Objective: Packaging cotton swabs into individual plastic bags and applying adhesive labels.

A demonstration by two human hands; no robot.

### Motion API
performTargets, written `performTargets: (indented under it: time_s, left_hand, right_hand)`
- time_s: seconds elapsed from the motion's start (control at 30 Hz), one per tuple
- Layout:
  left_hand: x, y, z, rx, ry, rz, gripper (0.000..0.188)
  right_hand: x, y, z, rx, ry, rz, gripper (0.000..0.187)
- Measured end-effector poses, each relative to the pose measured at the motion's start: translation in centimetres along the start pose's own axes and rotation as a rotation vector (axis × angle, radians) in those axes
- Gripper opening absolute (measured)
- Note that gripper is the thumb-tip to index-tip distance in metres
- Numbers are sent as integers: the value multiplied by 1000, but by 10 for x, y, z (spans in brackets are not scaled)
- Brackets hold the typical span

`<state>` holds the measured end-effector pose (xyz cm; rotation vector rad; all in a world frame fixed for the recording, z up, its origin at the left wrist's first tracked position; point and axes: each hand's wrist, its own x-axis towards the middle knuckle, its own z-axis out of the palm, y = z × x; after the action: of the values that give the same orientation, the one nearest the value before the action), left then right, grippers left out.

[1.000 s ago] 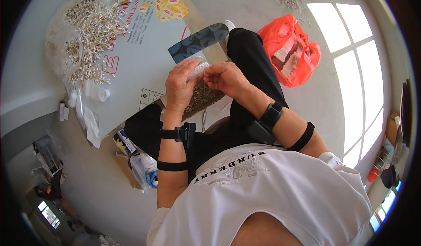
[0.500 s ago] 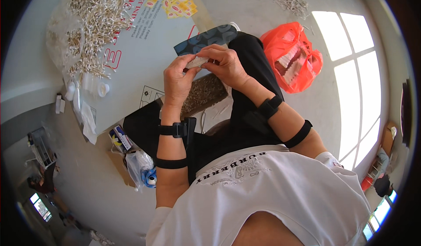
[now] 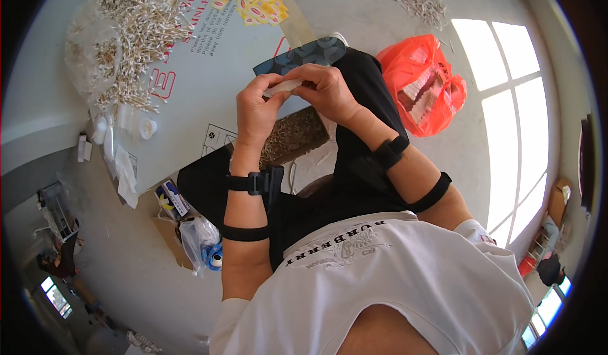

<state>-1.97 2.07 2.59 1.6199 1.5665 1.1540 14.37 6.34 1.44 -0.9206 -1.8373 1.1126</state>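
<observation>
A small whitish packet point(image 3: 283, 88) is pinched between both my hands, above my lap. My left hand point(image 3: 256, 111) grips its left end between thumb and fingers. At the other end, my right hand point(image 3: 326, 92) closes on it, fingers arched over the top. The fingers cover part of the packet, and what is inside it cannot be made out. Just below the hands sits an open brown box point(image 3: 296, 138) full of thin, light-tipped sticks like cotton swabs. Behind the hands lies a dark blue patterned piece point(image 3: 297, 57).
A big heap of cotton swabs point(image 3: 136, 44) spills from a clear bag on the table point(image 3: 196, 101). Yellow-and-white cards point(image 3: 263, 6) lie at its far side. On the floor stand a red plastic bag point(image 3: 421, 86) of pink-white packs, and a loose pile of whitish sticks point(image 3: 418, 3).
The packet has tilted a little and shows more of its length between my fingers. Both hands have shifted only slightly.
</observation>
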Motion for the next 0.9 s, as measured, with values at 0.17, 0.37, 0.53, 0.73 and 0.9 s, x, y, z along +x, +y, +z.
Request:
performTargets:
  time_s: [0.17, 0.37, 0.53, 0.73, 0.9]
  left_hand:
    - [1, 3, 3, -442, 68, -303, 9]
    - [3, 2, -1, -540, 29, -442, 6]
    - [5, 3, -3, -506, -22, -428, 7]
    - [10, 4, -8, -322, -138, -362, 9]
    - [6, 5, -8, -333, -151, -369, 9]
  right_hand:
    - [-1, 4, 2, 312, 40, 217, 14]
    - [2, 10, 0, 453, 56, 353, 11]
    - [8, -1, -3, 48, -17, 175, 8]
    - [4, -10, -3, -195, -53, 43, 12]
    - [-2, 2, -7, 214, -103, 254, 8]
